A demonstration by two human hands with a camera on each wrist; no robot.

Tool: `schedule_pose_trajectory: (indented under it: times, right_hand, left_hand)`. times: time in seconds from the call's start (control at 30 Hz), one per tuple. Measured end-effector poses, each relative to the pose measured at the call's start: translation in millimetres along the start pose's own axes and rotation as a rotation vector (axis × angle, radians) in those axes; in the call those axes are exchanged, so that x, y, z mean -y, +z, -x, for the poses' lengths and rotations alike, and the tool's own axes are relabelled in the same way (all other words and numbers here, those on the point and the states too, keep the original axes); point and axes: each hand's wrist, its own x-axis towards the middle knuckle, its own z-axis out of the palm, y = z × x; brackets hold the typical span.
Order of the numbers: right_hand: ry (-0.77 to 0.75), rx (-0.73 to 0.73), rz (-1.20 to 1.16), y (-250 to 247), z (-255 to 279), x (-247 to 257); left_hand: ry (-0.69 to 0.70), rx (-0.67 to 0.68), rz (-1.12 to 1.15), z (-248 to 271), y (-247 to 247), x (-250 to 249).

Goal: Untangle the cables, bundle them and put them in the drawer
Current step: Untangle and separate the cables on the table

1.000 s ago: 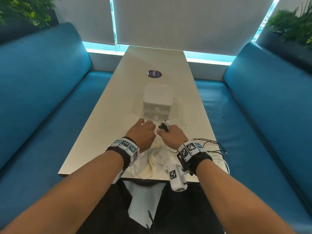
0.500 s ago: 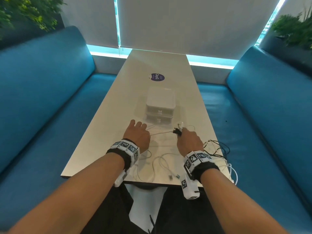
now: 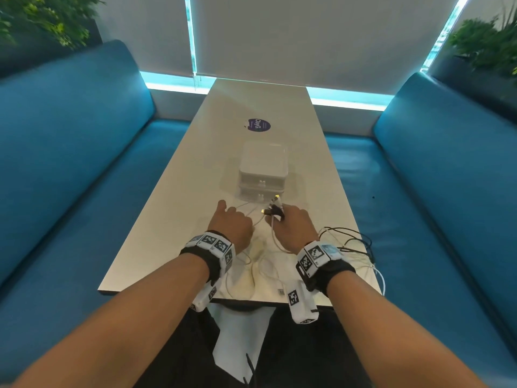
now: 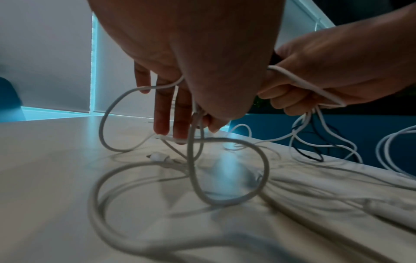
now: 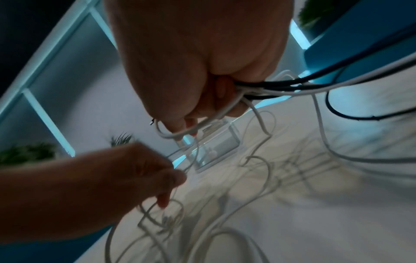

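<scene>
Two hands (image 3: 263, 228) in cables (image 4: 202, 178) (seemingly tangled), drawer unit (image 3: 263, 170) beyond

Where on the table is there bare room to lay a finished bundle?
Bare table left of the drawer unit, and beyond the sticker. Crowded: the cables along the near edge, spilling right past the right hand.

Cool window strips (image 3: 347, 100) backlight the room; the wrist views are dim, blurred, and bent at their edges.

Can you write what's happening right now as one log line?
untangling | left hand pinches white cable | right hand grips cables | drawers shut
</scene>
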Motion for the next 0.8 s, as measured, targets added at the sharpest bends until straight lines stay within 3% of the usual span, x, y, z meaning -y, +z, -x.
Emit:
schedule_pose_trajectory:
  times: [0.17, 0.3, 0.47, 0.67, 0.8]
  right_hand:
    - [-0.018, 0.053, 0.022, 8, 0, 0]
    - [-0.018, 0.112, 0.008, 5, 0, -2]
    - [-0.054, 0.145, 0.182, 8, 0, -16]
    - [0.166, 0.004, 0.223, -7, -1, -39]
    - [0.091, 0.038, 0.147, -6, 0, -34]
  left_hand:
    - [0.098, -0.099, 0.058, -1, -5, -13]
    - [0.087, -0.098, 0.107, -2, 0, -9]
    - [0.08, -0.107, 0.067, -2, 3, 2]
    - [0.035, 0.044, -0.029, 2, 12, 23]
    - [0.047, 0.062, -0.02, 8, 3, 18]
